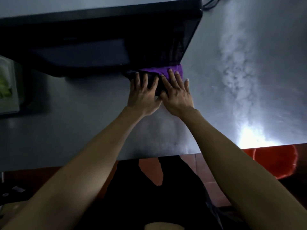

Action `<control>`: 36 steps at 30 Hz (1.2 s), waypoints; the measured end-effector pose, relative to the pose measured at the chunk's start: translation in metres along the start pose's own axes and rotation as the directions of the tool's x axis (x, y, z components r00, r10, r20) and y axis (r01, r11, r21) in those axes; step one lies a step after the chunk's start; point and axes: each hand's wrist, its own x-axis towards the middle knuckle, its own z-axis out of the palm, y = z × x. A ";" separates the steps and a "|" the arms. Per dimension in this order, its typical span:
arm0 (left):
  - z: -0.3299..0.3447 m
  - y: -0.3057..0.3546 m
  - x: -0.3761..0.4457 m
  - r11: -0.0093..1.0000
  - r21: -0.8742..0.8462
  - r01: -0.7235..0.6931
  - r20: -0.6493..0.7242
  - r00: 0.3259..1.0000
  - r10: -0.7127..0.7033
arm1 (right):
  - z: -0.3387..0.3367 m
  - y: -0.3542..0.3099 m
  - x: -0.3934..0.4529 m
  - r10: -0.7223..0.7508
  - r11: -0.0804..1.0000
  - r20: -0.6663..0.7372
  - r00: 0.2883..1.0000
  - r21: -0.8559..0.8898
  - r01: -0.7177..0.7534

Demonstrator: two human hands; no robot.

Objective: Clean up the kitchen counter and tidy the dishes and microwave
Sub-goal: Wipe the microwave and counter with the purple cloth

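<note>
1. Left hand (143,95) and right hand (176,93) side by side, thumbs touching, fingers straight, both pressing flat on purple cloth (163,72)
2. Cloth lies on steel counter (232,80), butted against the front right bottom corner of the black microwave (99,39)
3. Microwave body blocks the cloth's far edge
4. Pale container with green contents (7,83) at left edge, well apart
5. Red round object (275,161) below the counter edge, right

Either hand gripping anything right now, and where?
No grip: left hand and right hand press flat on the folded purple cloth by the black microwave.
</note>
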 end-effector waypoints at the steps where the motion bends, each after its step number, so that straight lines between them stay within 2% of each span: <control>1: 0.000 0.012 0.004 1.000 0.001 0.002 0.012 1.000 -0.002 | -0.003 0.012 -0.002 0.003 1.000 -0.007 1.000 0.003 -0.003; 5: -0.002 0.052 0.011 1.000 -0.018 -0.013 0.045 0.999 0.013 | -0.013 0.050 -0.018 0.009 1.000 -0.026 1.000 0.014 -0.009; 9: -0.004 0.063 -0.004 0.998 -0.014 -0.063 0.071 0.995 0.063 | -0.015 0.068 -0.042 -0.021 1.000 -0.023 1.000 0.004 0.022; 14: 0.008 0.061 -0.037 0.993 -0.005 -0.122 -0.048 0.991 0.121 | -0.001 0.072 -0.073 -0.059 0.998 -0.053 0.997 -0.024 0.058; 21: 0.033 0.039 -0.080 0.991 -0.002 -0.135 -0.108 0.985 0.134 | 0.018 0.054 -0.087 -0.116 0.992 -0.200 0.973 -0.070 0.104; 29: 0.036 0.004 -0.097 0.996 -0.023 -0.086 -0.092 0.992 0.083 | 0.036 0.034 -0.079 -0.192 0.973 -0.090 0.977 -0.147 0.178; 36: 0.040 -0.042 -0.123 0.999 -0.035 -0.040 -0.107 0.994 0.036 | 0.053 -0.017 -0.076 -0.216 0.962 -0.086 0.973 -0.190 0.197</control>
